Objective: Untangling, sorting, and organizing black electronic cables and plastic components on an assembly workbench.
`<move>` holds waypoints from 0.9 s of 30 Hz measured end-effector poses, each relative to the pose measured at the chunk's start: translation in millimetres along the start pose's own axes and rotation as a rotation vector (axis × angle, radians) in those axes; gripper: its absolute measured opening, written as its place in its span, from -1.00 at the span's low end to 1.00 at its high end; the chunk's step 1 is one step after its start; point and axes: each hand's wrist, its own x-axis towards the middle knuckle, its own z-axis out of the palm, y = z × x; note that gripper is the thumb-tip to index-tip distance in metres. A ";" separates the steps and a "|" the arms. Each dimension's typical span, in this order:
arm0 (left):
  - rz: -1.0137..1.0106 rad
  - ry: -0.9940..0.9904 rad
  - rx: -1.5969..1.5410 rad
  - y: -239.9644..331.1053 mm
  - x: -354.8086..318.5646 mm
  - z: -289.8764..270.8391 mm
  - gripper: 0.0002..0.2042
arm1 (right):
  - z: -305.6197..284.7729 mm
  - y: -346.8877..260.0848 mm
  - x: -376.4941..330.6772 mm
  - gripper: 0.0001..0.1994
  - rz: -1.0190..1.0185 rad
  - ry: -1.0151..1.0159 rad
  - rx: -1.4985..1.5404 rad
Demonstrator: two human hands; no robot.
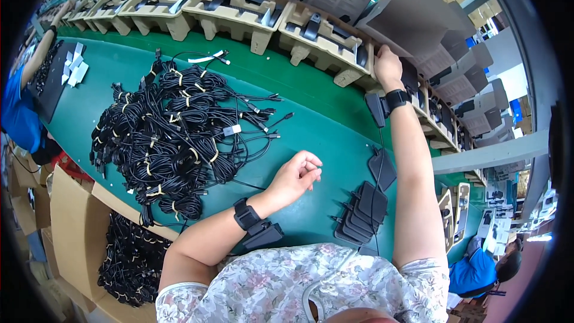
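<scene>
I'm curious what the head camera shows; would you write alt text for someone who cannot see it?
A person at a green table reaches the right hand to a moulded pulp tray on the conveyor, while the left hand rests loosely curled beside a pile of bundled black cables. Flat black adapters are stacked nearby.

Bright, even light; fisheye-bent edges
</scene>
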 end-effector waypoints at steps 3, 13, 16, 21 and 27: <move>-0.029 -0.033 0.060 5.2 1.8 1.3 -0.85 | 1.2 15.0 -7.5 -0.79 -0.056 0.110 -0.076; 0.013 -0.022 0.151 4.2 4.8 2.1 -0.86 | -62.7 65.1 -159.8 -0.63 -0.121 -0.282 -0.084; 0.000 -0.015 0.168 4.6 4.4 2.5 -0.86 | -41.5 74.9 -214.6 -0.36 -0.142 -0.448 -0.175; 0.000 -0.011 0.158 1.0 5.0 -2.1 -0.82 | -30.6 89.9 -225.3 -0.33 -0.109 -0.356 0.113; 0.102 0.099 0.111 4.4 3.4 8.1 -0.78 | -45.3 39.3 -200.2 -0.46 -0.059 -0.461 0.521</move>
